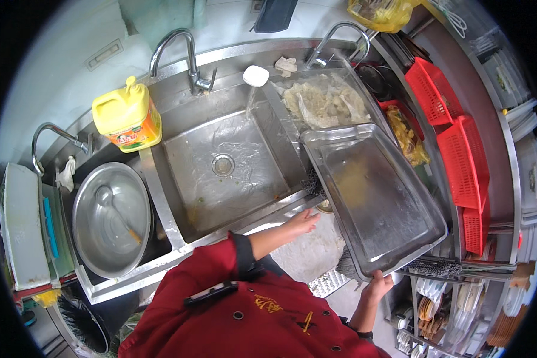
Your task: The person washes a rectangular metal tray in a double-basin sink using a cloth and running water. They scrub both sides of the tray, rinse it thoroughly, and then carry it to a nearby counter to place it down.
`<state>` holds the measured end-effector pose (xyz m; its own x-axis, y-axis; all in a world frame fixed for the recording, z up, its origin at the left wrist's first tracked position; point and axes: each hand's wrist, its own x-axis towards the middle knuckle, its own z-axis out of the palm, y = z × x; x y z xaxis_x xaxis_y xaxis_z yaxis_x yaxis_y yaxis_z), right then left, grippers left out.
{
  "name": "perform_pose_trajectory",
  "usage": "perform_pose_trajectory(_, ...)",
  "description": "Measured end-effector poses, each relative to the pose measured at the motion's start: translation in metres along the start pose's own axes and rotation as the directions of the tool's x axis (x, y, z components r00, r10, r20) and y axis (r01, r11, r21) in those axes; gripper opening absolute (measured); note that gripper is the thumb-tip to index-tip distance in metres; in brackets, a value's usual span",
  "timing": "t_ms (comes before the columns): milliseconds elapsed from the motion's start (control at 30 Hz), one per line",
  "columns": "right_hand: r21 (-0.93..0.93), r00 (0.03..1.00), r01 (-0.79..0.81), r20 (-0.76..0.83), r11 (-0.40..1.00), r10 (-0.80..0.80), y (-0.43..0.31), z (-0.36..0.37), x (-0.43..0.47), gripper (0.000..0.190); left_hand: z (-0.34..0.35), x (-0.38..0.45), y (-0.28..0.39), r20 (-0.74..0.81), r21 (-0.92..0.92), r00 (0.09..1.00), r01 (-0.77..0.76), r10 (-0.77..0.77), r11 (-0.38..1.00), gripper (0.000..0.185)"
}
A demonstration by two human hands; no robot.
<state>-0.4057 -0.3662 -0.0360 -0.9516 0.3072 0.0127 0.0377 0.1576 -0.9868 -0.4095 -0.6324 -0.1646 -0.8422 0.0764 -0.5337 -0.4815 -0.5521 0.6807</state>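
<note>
A large rectangular metal tray (385, 201) hangs over the front edge of the right-hand sink basin, its far end lying over the basin. A yellowish patch marks its floor. My right hand (378, 286) grips the tray's near rim, with the thumb on top. To the left of the tray, my left hand (302, 222) is apart from it and holds nothing, fingers loosely spread. Dark mesh, perhaps a scourer (312, 183), shows between the tray and the middle basin. Wet, pale brownish material (329, 100) lies in the right basin behind the tray; its kind is unclear.
The middle steel basin (223, 143) has a drain and wet scraps. A white dish (256, 76) sits at its back corner. A yellow detergent jug (127, 116) stands left of it. A steel bowl (112, 219) holds a ladle (118, 212). Red plastic baskets (461, 161) line the right.
</note>
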Motion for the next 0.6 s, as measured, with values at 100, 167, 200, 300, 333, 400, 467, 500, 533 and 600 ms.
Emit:
perform_pose_trajectory(100,-0.016,1.000,0.008,0.006,1.000,-0.008,-0.011,-0.005,-0.008,0.018,0.027,0.032,-0.002,0.126,-0.258,0.992,0.063,-0.032,0.964,0.036)
perform_pose_trajectory(167,-0.033,1.000,0.017,0.015,0.999,-0.016,-0.018,-0.009,-0.013,0.016,0.042,0.047,0.002,0.260,-0.447,0.965,0.099,0.024,0.889,0.030)
perform_pose_trajectory(200,-0.031,1.000,0.025,0.016,0.999,-0.024,-0.021,-0.010,-0.015,0.015,0.054,0.052,0.006,0.236,-0.475,0.971,0.079,0.040,0.876,0.023)
perform_pose_trajectory(300,-0.027,0.984,0.119,0.138,0.993,-0.114,-0.025,-0.017,-0.011,0.025,0.069,0.058,0.012,0.164,-0.475,0.985,0.031,0.054,0.879,0.013)
perform_pose_trajectory(333,-0.035,0.977,0.148,0.158,0.988,-0.141,-0.029,-0.014,-0.009,0.024,0.066,0.064,0.008,0.180,-0.527,0.979,0.016,0.093,0.850,0.014)
perform_pose_trajectory(400,-0.060,0.967,0.185,0.192,0.981,-0.170,-0.036,-0.007,-0.002,0.025,0.061,0.075,0.001,0.110,-0.548,0.985,-0.051,0.133,0.835,0.021)
perform_pose_trajectory(467,-0.033,0.957,0.188,0.231,0.982,-0.176,-0.047,-0.004,0.007,0.025,0.061,0.068,0.005,0.008,-0.573,0.997,-0.055,0.073,0.817,0.029)
perform_pose_trajectory(500,-0.023,0.952,0.188,0.249,0.982,-0.176,-0.052,-0.004,0.012,0.025,0.065,0.060,0.009,-0.012,-0.588,0.998,-0.060,0.066,0.807,0.028)
perform_pose_trajectory(533,-0.031,0.955,0.161,0.256,0.986,-0.148,-0.054,-0.001,0.017,0.025,0.063,0.052,0.009,-0.051,-0.602,0.997,-0.082,0.064,0.795,0.028)
perform_pose_trajectory(600,0.001,0.939,0.133,0.321,0.991,-0.126,-0.058,0.007,0.026,0.026,0.054,0.039,0.009,-0.106,-0.644,0.993,-0.105,0.047,0.758,0.029)
